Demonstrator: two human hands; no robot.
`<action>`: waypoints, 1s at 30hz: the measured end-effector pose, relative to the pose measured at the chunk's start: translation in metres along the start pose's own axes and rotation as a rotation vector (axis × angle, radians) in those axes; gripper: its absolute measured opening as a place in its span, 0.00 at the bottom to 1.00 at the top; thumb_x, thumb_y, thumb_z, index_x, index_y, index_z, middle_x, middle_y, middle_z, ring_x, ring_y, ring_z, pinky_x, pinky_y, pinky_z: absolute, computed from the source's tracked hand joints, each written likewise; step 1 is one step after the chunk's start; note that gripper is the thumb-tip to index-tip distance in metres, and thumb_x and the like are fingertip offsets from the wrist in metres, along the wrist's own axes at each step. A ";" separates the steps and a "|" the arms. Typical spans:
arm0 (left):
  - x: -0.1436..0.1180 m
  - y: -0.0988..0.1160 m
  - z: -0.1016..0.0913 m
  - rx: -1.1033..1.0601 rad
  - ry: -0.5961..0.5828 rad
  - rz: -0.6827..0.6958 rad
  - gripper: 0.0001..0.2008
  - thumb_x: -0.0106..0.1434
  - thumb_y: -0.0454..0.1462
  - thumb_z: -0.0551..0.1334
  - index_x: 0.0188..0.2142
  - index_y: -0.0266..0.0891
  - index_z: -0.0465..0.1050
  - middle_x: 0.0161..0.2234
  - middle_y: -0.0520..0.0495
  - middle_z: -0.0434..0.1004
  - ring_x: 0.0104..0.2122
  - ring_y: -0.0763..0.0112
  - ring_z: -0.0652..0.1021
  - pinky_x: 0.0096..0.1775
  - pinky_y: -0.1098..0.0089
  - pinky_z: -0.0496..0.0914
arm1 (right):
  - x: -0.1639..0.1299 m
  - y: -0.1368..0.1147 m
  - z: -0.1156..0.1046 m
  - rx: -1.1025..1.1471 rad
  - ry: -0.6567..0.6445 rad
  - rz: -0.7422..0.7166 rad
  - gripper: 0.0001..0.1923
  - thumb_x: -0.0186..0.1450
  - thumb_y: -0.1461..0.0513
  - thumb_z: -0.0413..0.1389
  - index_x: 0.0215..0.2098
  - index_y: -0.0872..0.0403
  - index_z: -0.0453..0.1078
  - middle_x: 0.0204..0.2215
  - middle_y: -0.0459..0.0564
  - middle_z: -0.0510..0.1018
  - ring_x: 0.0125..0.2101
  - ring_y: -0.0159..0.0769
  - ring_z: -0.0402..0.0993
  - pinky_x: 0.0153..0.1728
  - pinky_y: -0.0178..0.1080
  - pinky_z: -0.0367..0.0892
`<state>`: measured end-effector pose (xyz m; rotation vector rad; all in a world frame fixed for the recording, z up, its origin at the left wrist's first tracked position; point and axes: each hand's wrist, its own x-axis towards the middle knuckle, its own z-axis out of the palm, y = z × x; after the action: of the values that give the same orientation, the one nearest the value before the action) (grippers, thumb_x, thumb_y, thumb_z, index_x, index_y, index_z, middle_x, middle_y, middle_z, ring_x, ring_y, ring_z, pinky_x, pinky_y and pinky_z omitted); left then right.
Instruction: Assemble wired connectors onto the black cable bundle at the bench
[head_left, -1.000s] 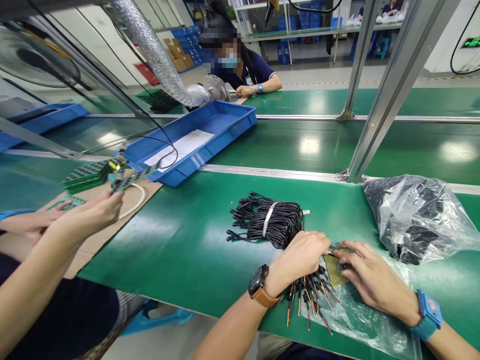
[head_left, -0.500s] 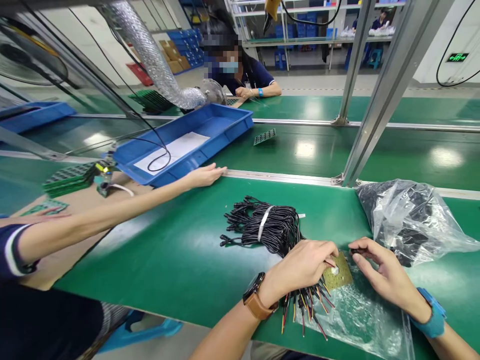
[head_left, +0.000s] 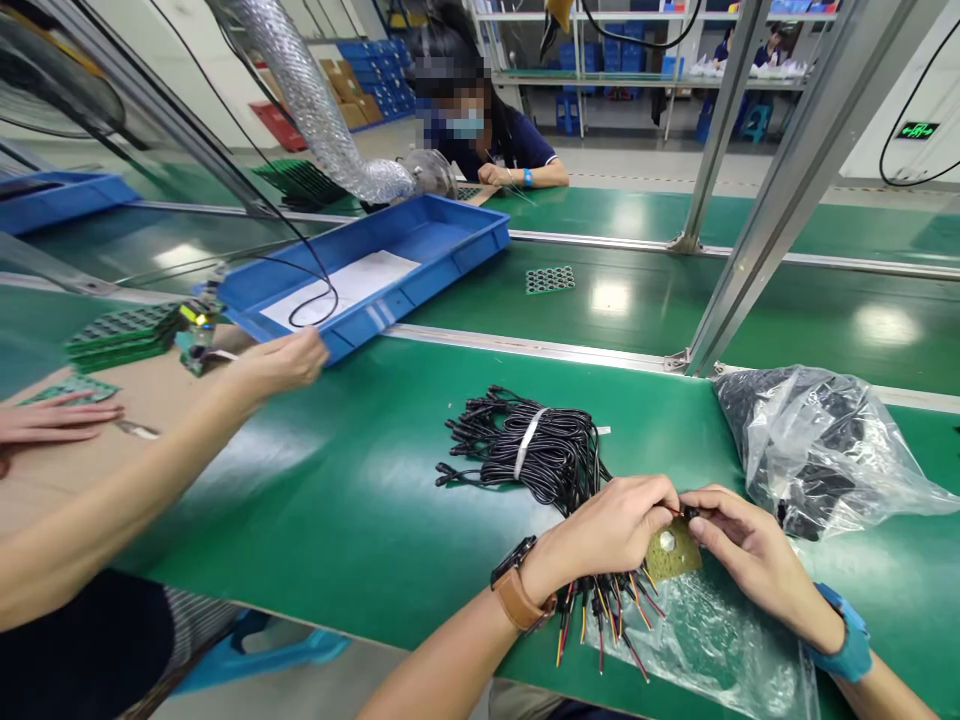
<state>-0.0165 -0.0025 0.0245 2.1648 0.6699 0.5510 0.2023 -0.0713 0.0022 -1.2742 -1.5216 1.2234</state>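
My left hand (head_left: 611, 530) lies over the near end of a tied bundle of black cables (head_left: 529, 450), pinching one wire; coloured wire ends (head_left: 604, 610) fan out beneath it. My right hand (head_left: 739, 545) meets it fingertip to fingertip, gripping a small black connector. A yellow-brown sponge pad (head_left: 671, 552) with a pale blob lies just under both hands on clear plastic film (head_left: 720, 640).
A clear bag of black cables (head_left: 825, 450) sits at the right. A neighbour's hand (head_left: 281, 360) hovers by the blue tray (head_left: 360, 275); green circuit boards (head_left: 120, 335) lie at left. A green panel (head_left: 550, 279) rests on the belt. Another person sits across. A slanted metal post (head_left: 772, 200) rises behind.
My right hand has closed in on my left until the fingertips meet. The neighbour's arm has pulled back from the rail towards the blue tray. The green panel has shifted right on the belt.
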 end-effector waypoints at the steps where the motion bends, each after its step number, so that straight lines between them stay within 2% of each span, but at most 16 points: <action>1: 0.000 0.000 0.002 0.001 0.021 0.011 0.06 0.69 0.30 0.54 0.39 0.39 0.69 0.36 0.47 0.77 0.36 0.67 0.76 0.40 0.68 0.69 | -0.001 0.001 0.001 0.019 0.012 0.016 0.12 0.72 0.55 0.59 0.50 0.50 0.74 0.42 0.51 0.79 0.41 0.37 0.78 0.44 0.37 0.75; 7: -0.001 0.002 0.011 0.077 0.131 -0.019 0.05 0.61 0.28 0.61 0.33 0.38 0.73 0.26 0.52 0.75 0.23 0.73 0.71 0.29 0.71 0.62 | -0.004 0.003 0.003 0.050 0.026 0.065 0.12 0.71 0.54 0.60 0.47 0.52 0.73 0.37 0.50 0.79 0.36 0.36 0.78 0.40 0.36 0.75; 10: -0.001 0.002 0.012 0.084 0.155 -0.016 0.04 0.60 0.29 0.61 0.32 0.38 0.74 0.24 0.53 0.74 0.21 0.74 0.69 0.28 0.72 0.60 | -0.004 0.000 0.003 0.034 0.011 0.069 0.12 0.71 0.53 0.59 0.47 0.52 0.73 0.37 0.50 0.79 0.35 0.35 0.78 0.38 0.36 0.75; 18: -0.001 0.000 0.012 0.137 0.173 0.037 0.05 0.62 0.31 0.62 0.30 0.38 0.73 0.25 0.52 0.75 0.24 0.72 0.72 0.29 0.70 0.60 | -0.005 -0.006 0.003 -0.045 0.015 0.011 0.10 0.72 0.55 0.58 0.46 0.52 0.72 0.38 0.51 0.79 0.37 0.36 0.79 0.40 0.36 0.76; 25: -0.001 0.001 0.013 0.224 0.095 0.030 0.08 0.65 0.31 0.59 0.29 0.38 0.72 0.25 0.50 0.74 0.26 0.69 0.74 0.30 0.69 0.62 | -0.002 -0.013 0.004 -0.294 -0.003 -0.254 0.08 0.74 0.62 0.53 0.48 0.51 0.73 0.40 0.52 0.78 0.40 0.39 0.77 0.42 0.40 0.74; 28: -0.001 0.003 0.007 0.179 0.045 0.005 0.04 0.64 0.31 0.59 0.35 0.38 0.73 0.30 0.48 0.76 0.30 0.67 0.76 0.34 0.69 0.67 | -0.002 -0.011 0.005 -0.337 0.028 -0.310 0.09 0.74 0.63 0.52 0.50 0.51 0.72 0.42 0.54 0.78 0.41 0.41 0.77 0.42 0.42 0.73; 30: -0.001 0.002 0.001 0.117 0.012 -0.018 0.10 0.63 0.30 0.59 0.44 0.38 0.71 0.36 0.46 0.77 0.36 0.65 0.77 0.39 0.68 0.70 | -0.002 -0.007 0.005 -0.353 0.059 -0.286 0.08 0.74 0.62 0.53 0.50 0.51 0.71 0.43 0.55 0.79 0.41 0.42 0.77 0.41 0.42 0.74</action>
<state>-0.0161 -0.0053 0.0255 2.2636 0.7433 0.5269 0.1967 -0.0744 0.0083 -1.2434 -1.8574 0.7507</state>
